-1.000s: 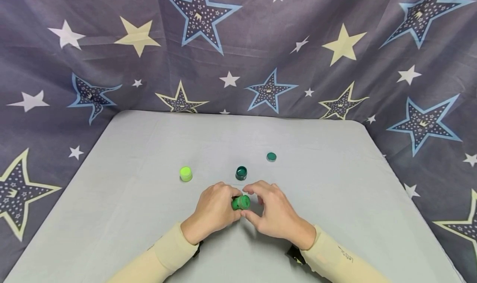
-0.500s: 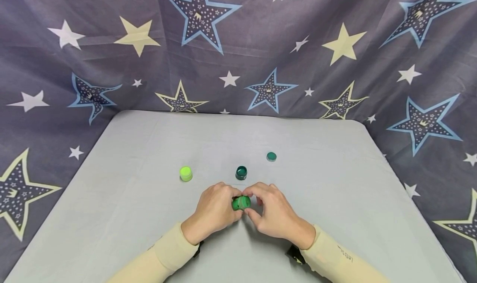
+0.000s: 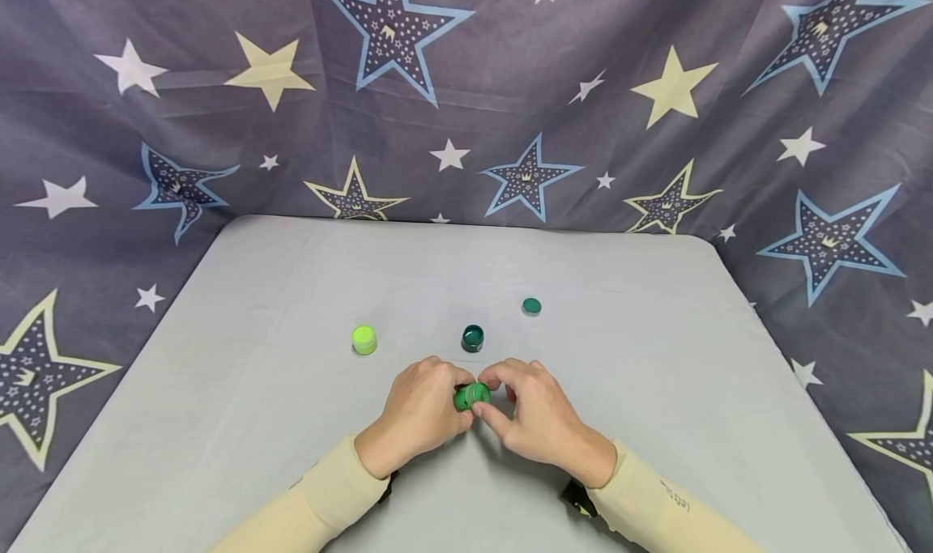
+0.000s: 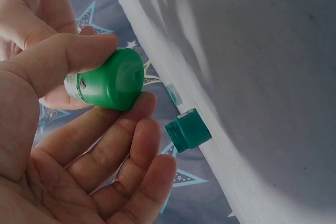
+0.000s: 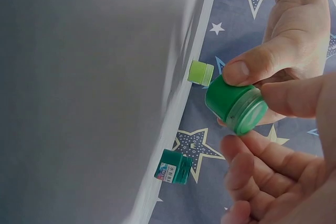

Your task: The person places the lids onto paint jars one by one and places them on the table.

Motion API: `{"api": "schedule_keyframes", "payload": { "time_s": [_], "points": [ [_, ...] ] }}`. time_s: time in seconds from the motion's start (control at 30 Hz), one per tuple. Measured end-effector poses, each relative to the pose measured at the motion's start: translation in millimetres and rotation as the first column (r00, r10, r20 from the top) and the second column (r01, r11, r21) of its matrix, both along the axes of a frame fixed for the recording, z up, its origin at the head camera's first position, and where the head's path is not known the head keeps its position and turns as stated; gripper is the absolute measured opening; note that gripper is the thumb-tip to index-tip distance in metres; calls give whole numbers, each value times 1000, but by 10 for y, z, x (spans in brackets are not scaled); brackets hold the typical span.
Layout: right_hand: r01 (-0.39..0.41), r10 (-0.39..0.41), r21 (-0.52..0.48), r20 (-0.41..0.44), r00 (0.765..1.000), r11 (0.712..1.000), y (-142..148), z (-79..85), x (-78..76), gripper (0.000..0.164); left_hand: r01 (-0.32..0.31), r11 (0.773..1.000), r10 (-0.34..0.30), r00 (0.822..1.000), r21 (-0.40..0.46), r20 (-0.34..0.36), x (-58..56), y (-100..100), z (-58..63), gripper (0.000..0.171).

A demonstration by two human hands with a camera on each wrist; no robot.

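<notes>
A small green paint jar [image 3: 470, 397] is tilted on its side between the two hands, its lid [image 5: 251, 115] facing right. My left hand [image 3: 419, 403] grips the jar's body between thumb and fingers. In the left wrist view the rounded green base [image 4: 123, 80] shows past the thumb. My right hand [image 3: 535, 411] pinches the lid's edge with thumb and index finger, its other fingers loosely bent. Just beyond the hands a dark green paint jar [image 3: 472, 339] stands without its lid.
The dark green lid [image 3: 531, 306] lies on the table [image 3: 619, 334] to the right, beyond the open jar. A lime-green jar [image 3: 364, 340], capped, stands to the left. A star-patterned cloth [image 3: 466, 91] hangs behind the table.
The right thumb and index finger have shifted slightly on the green jar's lid, the thumb moving up along its edge. The left hand and other jars stay put.
</notes>
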State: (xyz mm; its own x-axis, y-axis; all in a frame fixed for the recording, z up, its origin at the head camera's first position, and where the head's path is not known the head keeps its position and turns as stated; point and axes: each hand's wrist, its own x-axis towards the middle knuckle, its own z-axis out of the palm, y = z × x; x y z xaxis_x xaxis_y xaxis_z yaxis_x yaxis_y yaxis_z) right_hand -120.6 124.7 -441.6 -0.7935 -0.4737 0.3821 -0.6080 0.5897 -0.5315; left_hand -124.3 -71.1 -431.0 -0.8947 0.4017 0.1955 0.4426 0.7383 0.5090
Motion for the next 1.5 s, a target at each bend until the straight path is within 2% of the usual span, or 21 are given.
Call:
{"api": "schedule_keyframes", "payload": {
  "time_s": [0.23, 0.87, 1.2, 1.5],
  "points": [
    [12, -12, -5, -1, 1000, 1000, -3, -9, -4, 15, 0, 1000, 0, 1000, -4, 5, -1, -2, -7, 19],
    [50, -50, 12, -16, 999, 999, 0, -17, -18, 19, 5, 1000, -5, 1000, 1, 13, 7, 1, 3, 18],
    [7, -7, -8, -10, 1000, 1000, 25, -9, -5, 37, 3, 1000, -3, 1000, -2, -2, 9, -1, 10, 20],
    [-23, 23, -4, 7, 1000, 1000, 19, 3, 0, 31, 4, 1000, -4, 1000, 11, -8, 11, -3, 9, 20]
  ]
}}
